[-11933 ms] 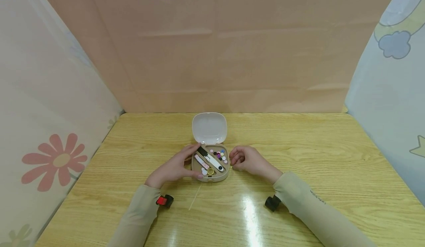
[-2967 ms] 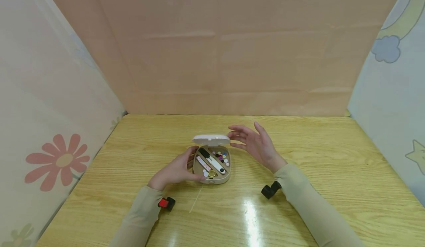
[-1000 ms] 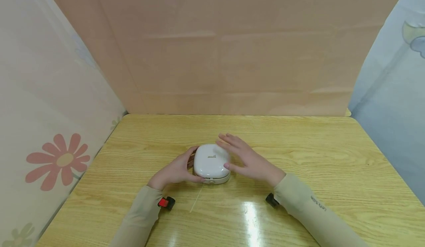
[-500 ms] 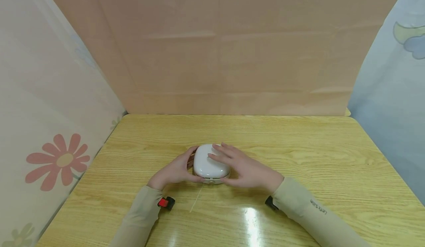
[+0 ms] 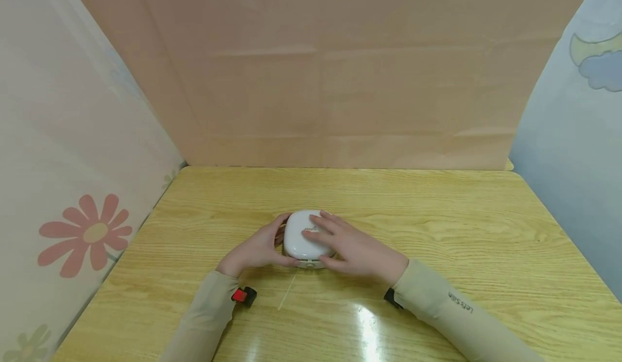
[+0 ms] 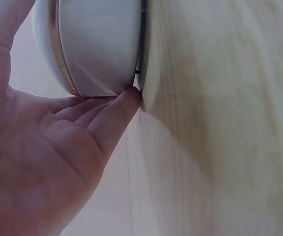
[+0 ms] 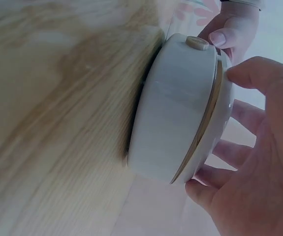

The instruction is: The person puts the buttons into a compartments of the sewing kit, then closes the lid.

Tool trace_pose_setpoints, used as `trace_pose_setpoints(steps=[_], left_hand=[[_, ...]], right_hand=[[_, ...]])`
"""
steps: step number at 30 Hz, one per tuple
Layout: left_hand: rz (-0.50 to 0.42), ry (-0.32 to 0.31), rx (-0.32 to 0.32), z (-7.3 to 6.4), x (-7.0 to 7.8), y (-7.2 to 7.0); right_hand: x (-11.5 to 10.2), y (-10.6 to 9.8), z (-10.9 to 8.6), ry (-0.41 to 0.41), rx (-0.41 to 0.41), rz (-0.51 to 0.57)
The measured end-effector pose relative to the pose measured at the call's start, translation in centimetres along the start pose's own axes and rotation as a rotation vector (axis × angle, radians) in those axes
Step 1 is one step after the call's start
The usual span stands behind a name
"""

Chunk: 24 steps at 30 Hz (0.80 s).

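A white sewing box (image 5: 297,238) with rounded corners sits on the table, its lid down over the contents. My left hand (image 5: 255,249) grips the box's left side, thumb at the front and fingers round the far side. In the left wrist view, its fingertips (image 6: 129,96) meet the box wall low by the table. My right hand (image 5: 357,248) rests on the lid with its fingers spread. The right wrist view has its thumb (image 7: 252,73) on the lid's edge near the latch button (image 7: 197,43), and a tan band (image 7: 200,132) showing between lid and base.
The wood-grain table (image 5: 437,216) reaches back to a plain peach backdrop (image 5: 316,81). Patterned curtains (image 5: 87,135) stand at both sides. A thin pale strip (image 5: 286,292) lies on the table in front of the box.
The lid stood open earlier, showing buttons, a tape measure and thread snips, and has swung down over them. My right hand has moved from beside the box onto the lid; my left stays put.
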<state>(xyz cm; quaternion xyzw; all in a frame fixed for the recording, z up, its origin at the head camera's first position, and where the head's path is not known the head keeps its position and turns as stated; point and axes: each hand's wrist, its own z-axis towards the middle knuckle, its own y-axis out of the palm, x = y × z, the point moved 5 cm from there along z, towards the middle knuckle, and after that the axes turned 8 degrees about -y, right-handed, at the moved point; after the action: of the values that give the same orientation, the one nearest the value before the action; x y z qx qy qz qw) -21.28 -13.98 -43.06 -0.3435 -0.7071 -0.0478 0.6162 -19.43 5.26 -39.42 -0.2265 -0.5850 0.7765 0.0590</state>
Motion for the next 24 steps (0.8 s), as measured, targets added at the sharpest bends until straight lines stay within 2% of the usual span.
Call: trace_pose_setpoints(steps=[12,24], left_hand=[[0.003,0.013,0.003,-0.05,-0.08,-0.04],[0.046,-0.068,0.028,-0.46,-0.5,0.04]], right_hand=[[-0.36,-0.2,0.06,-0.006,0.024,-0.005],[-0.65,-0.09,-0.09,-0.029,0.066,0.023]])
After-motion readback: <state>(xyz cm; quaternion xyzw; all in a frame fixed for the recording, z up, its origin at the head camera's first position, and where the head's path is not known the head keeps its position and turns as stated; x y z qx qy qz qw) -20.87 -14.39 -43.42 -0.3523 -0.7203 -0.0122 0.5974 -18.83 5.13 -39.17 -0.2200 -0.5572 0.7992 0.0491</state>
